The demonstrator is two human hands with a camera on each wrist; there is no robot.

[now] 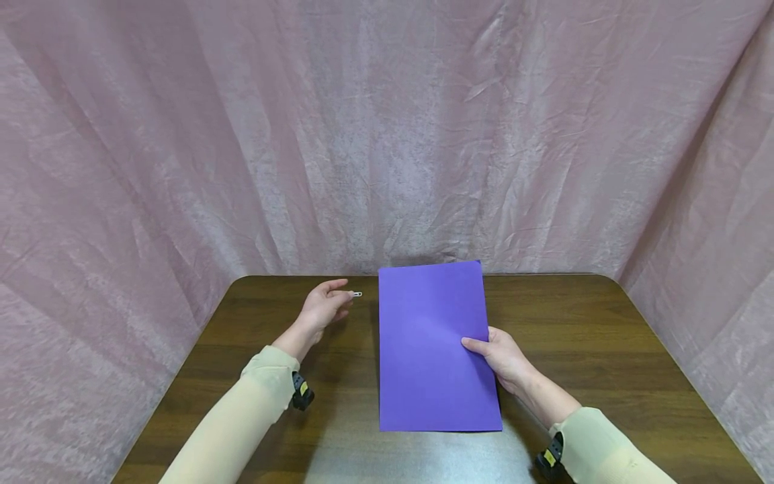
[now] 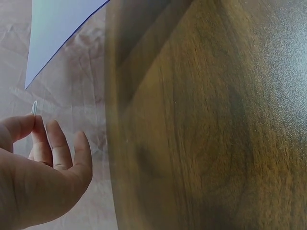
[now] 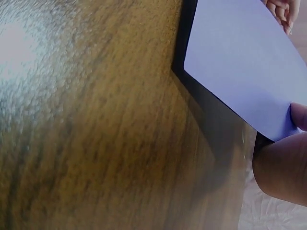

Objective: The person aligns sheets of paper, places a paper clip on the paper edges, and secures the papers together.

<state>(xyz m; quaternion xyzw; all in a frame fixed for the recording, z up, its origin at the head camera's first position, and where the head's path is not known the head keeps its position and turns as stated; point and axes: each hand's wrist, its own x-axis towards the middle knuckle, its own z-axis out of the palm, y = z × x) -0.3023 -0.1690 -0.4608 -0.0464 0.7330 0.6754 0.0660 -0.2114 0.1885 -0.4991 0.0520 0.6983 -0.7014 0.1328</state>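
A small pale paper clip (image 1: 358, 294) is pinched between the thumb and forefinger of my left hand (image 1: 323, 309), and the other fingers are spread apart. In the left wrist view the paper clip (image 2: 34, 107) points up, just short of a corner of the paper (image 2: 55, 38). My right hand (image 1: 506, 357) grips the purple sheet of paper (image 1: 429, 376) by its right edge, thumb on top and fingers hidden underneath. The right wrist view shows the paper (image 3: 240, 62) raised over the table, casting a shadow below it. A gap separates the clip from the paper's left edge.
The brown wooden table (image 1: 562, 316) has rounded far corners and a glossy glare near its front. Pink crushed curtains (image 1: 363, 134) hang right behind its far edge and along the sides. A black wrist device (image 1: 302, 391) sits at the left sleeve, another (image 1: 550, 457) at the right.
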